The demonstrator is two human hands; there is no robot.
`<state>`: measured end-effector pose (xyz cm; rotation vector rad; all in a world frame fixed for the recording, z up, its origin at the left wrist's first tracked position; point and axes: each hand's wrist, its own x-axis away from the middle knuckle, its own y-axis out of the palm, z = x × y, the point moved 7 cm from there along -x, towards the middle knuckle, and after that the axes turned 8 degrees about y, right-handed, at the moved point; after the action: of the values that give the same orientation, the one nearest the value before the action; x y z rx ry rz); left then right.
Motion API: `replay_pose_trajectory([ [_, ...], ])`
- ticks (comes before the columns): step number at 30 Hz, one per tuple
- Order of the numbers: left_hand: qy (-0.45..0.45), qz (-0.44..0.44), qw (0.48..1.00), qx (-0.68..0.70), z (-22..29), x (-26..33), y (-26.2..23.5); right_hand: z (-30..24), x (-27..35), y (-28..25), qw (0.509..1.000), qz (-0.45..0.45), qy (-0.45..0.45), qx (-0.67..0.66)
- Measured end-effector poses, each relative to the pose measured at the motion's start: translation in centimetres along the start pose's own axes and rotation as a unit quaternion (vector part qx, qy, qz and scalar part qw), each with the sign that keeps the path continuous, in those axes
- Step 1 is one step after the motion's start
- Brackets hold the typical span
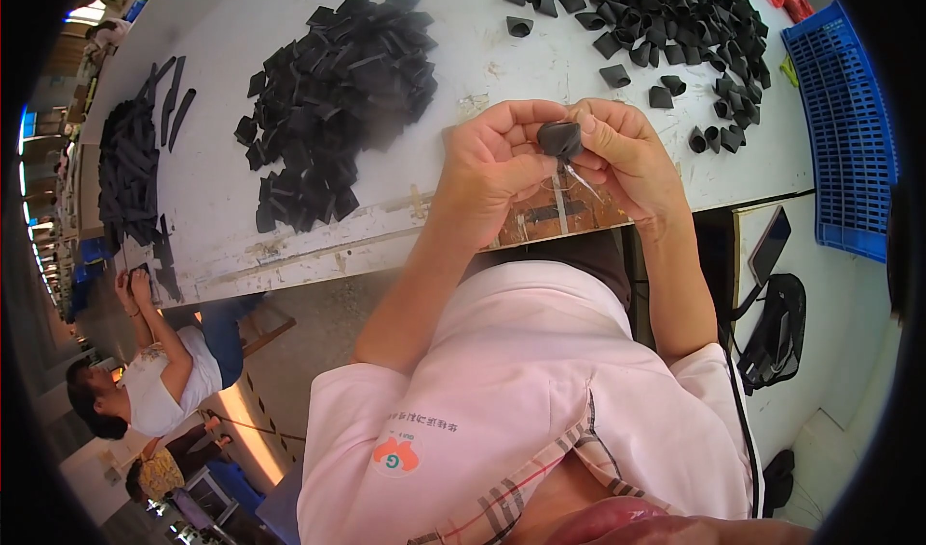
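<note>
- Spreading beneath the work, a white tabletop (465,58) carried three black heaps.
- Toward its right edge, curled pieces (666,26) lay loose, apparently the finished share.
- Left of its middle, flatter pieces (342,101) sat piled, apparently awaiting their turn.
- Along its left edge, dark strips (127,164) lay bunched.
- Above its near edge, the left hand (477,164) and right hand (634,159) pinched one black piece (558,140) between fingertips, seemingly midway through shaping.

Head cam, L fisheye of worn pair, faces steeply down, v. close to L hand (487,164) & R hand (627,154) at near edge of tabletop (217,92); wearer's torso (521,342) btm ctr, co-worker (169,381) farther off, L.
</note>
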<state>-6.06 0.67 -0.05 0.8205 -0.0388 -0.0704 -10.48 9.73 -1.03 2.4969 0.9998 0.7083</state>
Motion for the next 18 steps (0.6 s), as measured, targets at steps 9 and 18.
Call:
replay_pose_trajectory([
  [9, 0.179, 0.165, 0.92, -0.309, 1.4, 0.3, 0.1, 0.3, 0.2, 0.0, 0.999, 0.009, -0.038, 0.003],
  [18, -0.036, 0.047, 0.977, 0.207, -1.4, -0.6, -2.0, -0.9, 0.1, 0.2, 0.999, 0.022, -0.033, 0.033],
])
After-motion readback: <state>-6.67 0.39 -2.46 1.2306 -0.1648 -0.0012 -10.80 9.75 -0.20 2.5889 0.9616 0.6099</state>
